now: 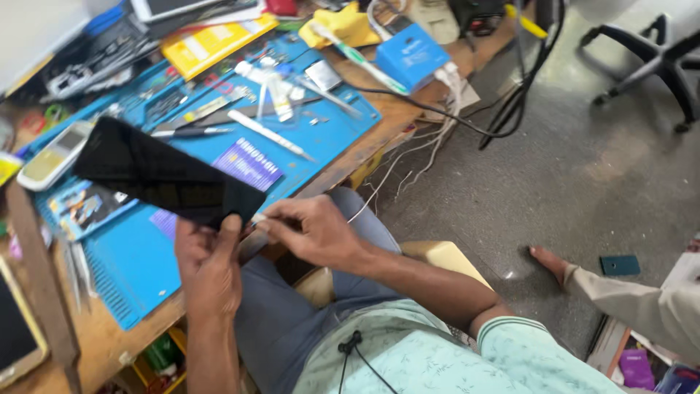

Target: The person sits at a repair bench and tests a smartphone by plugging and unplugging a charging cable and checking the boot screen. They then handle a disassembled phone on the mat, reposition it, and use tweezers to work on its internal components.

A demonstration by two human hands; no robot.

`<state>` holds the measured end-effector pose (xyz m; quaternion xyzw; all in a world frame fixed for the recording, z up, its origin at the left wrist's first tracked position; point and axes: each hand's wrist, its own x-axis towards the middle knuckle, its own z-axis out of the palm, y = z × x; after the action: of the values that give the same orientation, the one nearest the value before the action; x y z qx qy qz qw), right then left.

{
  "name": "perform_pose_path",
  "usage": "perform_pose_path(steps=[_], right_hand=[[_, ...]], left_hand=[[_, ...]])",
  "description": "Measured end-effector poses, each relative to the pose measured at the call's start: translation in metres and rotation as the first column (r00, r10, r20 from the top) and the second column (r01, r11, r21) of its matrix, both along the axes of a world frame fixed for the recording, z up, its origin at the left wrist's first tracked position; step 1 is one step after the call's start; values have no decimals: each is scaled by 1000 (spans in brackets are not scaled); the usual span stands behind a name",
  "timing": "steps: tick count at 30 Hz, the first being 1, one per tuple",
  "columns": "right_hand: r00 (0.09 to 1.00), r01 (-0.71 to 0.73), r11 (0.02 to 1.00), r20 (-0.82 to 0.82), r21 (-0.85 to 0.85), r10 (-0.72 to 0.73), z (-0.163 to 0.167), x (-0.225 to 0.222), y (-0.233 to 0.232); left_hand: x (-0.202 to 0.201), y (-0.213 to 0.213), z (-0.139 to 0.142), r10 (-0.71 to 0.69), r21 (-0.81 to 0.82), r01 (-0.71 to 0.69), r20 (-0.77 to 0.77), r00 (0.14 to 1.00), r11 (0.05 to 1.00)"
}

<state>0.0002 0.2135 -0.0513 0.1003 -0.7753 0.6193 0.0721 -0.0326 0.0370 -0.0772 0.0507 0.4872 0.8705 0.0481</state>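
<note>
**K:** While you're on the head view, what's each hand doing?

**R:** Left hand (208, 266) is closed on the black phone screen panel (164, 175), thumb over its near edge, fingers behind. Panel tilts up and away from the hand, over the blue work mat (321, 146).

**K:** Right?

**R:** Right hand (313, 232) is just beside the left, fingers curled and pinched at the panel's near corner. Something small and pale sits at the fingertips; too small to tell what it is. Can't tell if it's actually gripped.

**K:** Hands touching?

**R:** Nearly. Right fingertips meet the panel edge right by the left thumb.

**K:** Around them?

**R:** Beyond the hands, on the mat: white pen-like tool (270, 135), tweezers (193, 133), small white tube (281, 98). Farther past the right hand, a blue box (412, 55) with white cables (437, 124) hanging off the bench edge. Left of the left hand, a pale phone (55, 153) lies flat. Well off to the right of the right hand, another person's bare foot (548, 259) on the floor, near a dark teal phone (620, 265). Office chair base (656, 62) farther out.
</note>
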Motion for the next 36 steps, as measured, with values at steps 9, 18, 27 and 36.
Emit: perform_pose_path(steps=[9, 18, 27, 36], right_hand=[[998, 20, 998, -56, 54, -17, 11, 14, 3], [997, 79, 996, -26, 44, -78, 7, 37, 10], [991, 111, 987, -90, 119, -101, 8, 31, 5], [991, 100, 975, -104, 196, -81, 23, 20, -4]], left_hand=[[12, 7, -2, 36, 116, -29, -57, 998, 993], [29, 22, -6, 78, 143, -74, -24, 997, 987], [23, 23, -1, 97, -24, -98, -39, 995, 995], [16, 14, -2, 54, 90, -44, -111, 992, 995]])
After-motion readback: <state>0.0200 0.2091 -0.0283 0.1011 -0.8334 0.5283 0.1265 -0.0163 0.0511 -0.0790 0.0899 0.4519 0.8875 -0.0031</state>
